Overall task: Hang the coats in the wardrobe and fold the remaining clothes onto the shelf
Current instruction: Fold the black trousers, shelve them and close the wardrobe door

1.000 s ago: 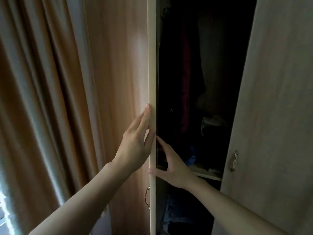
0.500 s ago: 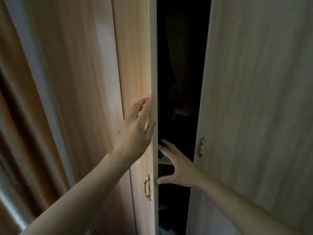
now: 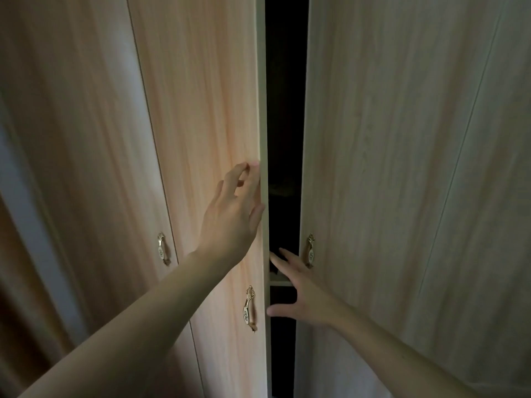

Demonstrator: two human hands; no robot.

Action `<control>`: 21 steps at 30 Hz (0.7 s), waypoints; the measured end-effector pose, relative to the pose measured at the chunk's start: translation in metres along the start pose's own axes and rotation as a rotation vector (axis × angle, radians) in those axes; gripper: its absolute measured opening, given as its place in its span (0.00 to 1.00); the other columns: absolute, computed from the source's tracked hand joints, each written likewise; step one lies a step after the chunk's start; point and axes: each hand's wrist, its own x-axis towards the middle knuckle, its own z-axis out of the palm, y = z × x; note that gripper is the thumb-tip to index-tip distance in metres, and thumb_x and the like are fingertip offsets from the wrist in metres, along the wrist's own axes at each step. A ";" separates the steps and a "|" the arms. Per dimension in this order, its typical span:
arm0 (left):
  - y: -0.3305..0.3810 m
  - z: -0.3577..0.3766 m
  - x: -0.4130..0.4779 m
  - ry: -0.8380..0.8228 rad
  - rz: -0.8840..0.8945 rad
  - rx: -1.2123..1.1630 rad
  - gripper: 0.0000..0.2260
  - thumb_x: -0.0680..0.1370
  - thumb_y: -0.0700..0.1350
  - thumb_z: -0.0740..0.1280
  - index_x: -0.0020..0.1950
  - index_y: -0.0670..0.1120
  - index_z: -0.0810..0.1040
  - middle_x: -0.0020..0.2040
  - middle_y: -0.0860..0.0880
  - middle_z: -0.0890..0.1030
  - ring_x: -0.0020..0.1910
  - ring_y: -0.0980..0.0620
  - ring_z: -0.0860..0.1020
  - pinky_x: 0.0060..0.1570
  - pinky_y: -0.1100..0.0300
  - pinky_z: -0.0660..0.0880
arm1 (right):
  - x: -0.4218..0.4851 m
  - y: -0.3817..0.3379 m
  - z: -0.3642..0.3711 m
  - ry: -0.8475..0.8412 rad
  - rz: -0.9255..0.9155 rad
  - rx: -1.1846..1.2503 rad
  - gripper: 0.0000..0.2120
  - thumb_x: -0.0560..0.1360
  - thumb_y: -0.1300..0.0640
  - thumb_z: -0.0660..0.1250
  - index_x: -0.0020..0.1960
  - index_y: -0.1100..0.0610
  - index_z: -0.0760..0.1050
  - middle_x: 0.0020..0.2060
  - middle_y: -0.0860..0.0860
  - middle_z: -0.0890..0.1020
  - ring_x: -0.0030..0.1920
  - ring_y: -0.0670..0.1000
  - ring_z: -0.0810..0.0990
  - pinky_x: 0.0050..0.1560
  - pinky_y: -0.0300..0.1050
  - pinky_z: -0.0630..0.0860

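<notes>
A light wooden wardrobe fills the view. Its left door (image 3: 207, 116) stands a narrow gap away from the right door (image 3: 402, 168). My left hand (image 3: 232, 214) rests on the left door's outer face near its free edge, fingers loosely bent, thumb at the edge. Lower down, my right hand (image 3: 301, 291) is spread in front of the gap, fingers straight and thumb out, holding nothing. Through the dark gap (image 3: 284, 139) I make out only the edge of a shelf (image 3: 280, 282); the clothes inside are too dark to tell.
Brass handles sit on the doors: the left door handle (image 3: 249, 308), the right door handle (image 3: 310, 251), and the handle (image 3: 162, 249) of a further door at the left. A curtain (image 3: 17, 282) hangs at the far left.
The gap between the doors has narrowed a lot as the left door swung toward shut. The hanging clothes inside are no longer visible. My right hand has drawn out of the wardrobe.
</notes>
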 end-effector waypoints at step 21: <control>-0.009 0.106 0.045 -0.078 0.068 0.121 0.35 0.73 0.26 0.64 0.79 0.43 0.61 0.81 0.46 0.56 0.70 0.43 0.65 0.54 0.54 0.76 | 0.044 0.096 -0.011 0.079 -0.016 -0.060 0.53 0.71 0.34 0.68 0.71 0.34 0.24 0.76 0.43 0.31 0.78 0.48 0.39 0.76 0.47 0.51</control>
